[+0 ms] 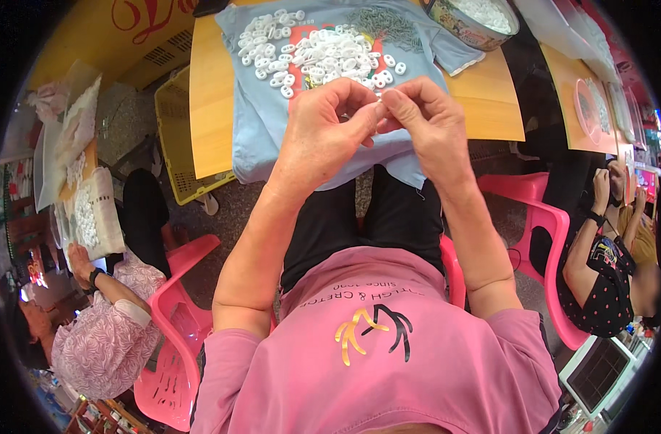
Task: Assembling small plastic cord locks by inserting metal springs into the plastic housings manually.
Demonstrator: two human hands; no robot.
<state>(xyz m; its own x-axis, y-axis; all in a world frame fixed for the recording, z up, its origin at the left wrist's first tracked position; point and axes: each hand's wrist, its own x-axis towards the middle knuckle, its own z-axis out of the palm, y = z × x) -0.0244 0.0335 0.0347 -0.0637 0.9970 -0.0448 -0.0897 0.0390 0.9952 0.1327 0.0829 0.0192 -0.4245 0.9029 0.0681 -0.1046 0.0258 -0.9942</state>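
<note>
My left hand (319, 130) and my right hand (431, 126) meet at the fingertips over the near part of a blue cloth (262, 137). Both are closed in a pinch, and a bit of a small white piece (379, 94) shows between them. Most of it is hidden by the fingers. Just beyond lies a heap of white oval plastic pieces (334, 54), many with two holes. Looser ones spread to its left. Behind them, to the right, is a pile of small thin grey-green metal parts (389, 27), too small to name.
The cloth covers a wooden table (211, 108). At its far right stands a round tin (457, 25) filled with white pieces. A yellow crate (175, 145) is on the floor at left. People sit on pink chairs (182, 318) on both sides.
</note>
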